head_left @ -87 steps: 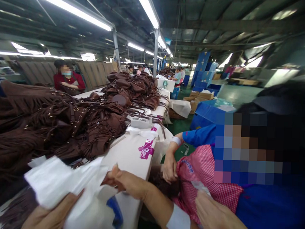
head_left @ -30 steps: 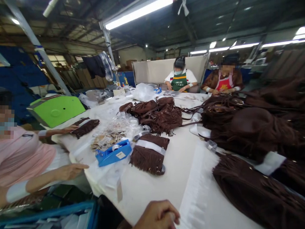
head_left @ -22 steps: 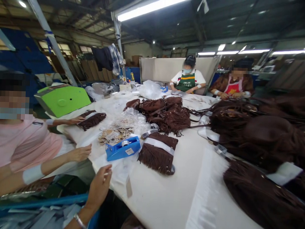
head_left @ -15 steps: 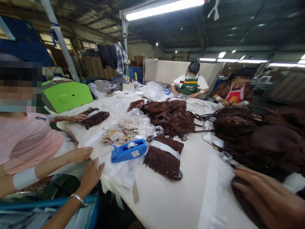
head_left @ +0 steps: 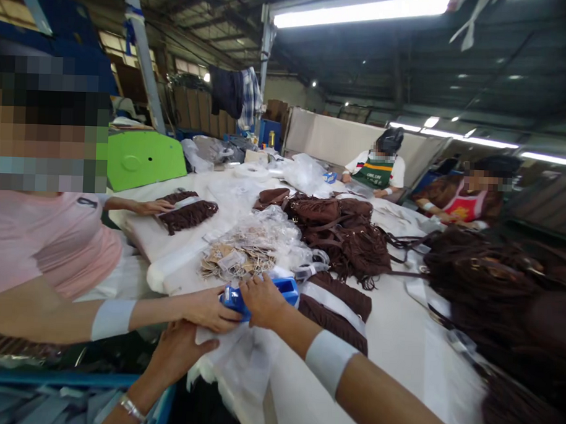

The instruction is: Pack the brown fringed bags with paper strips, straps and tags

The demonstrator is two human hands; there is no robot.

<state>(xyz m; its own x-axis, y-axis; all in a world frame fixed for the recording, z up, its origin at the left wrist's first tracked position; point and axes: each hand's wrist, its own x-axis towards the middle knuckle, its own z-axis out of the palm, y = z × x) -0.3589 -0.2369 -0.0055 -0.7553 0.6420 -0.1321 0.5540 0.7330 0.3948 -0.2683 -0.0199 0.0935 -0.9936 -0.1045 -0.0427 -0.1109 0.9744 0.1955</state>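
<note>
My right hand (head_left: 264, 301), a white band round its wrist, grips the top of a blue tape dispenser (head_left: 287, 290). A co-worker's hand (head_left: 217, 310) holds the dispenser's left end. My left hand (head_left: 178, 350), with a silver bracelet, is at the table edge just below that hand; its thumb is spread and it holds nothing visible. Some of its fingers are hidden. Right of the dispenser lies a folded brown fringed bag (head_left: 328, 315) with a white band round it, partly covered by my right forearm.
Paper tags with strings (head_left: 237, 260) and clear plastic lie behind the dispenser. Brown bags (head_left: 342, 229) are heaped mid-table, with a larger pile (head_left: 485, 268) at right. A blue crate (head_left: 59, 377) stands lower left. The co-worker's other hand touches another banded bag (head_left: 187, 215). Two people sit opposite.
My right hand has left the brown bag at the right and taken hold of the tape dispenser. The co-worker's near hand has reached onto it too. The view has shifted.
</note>
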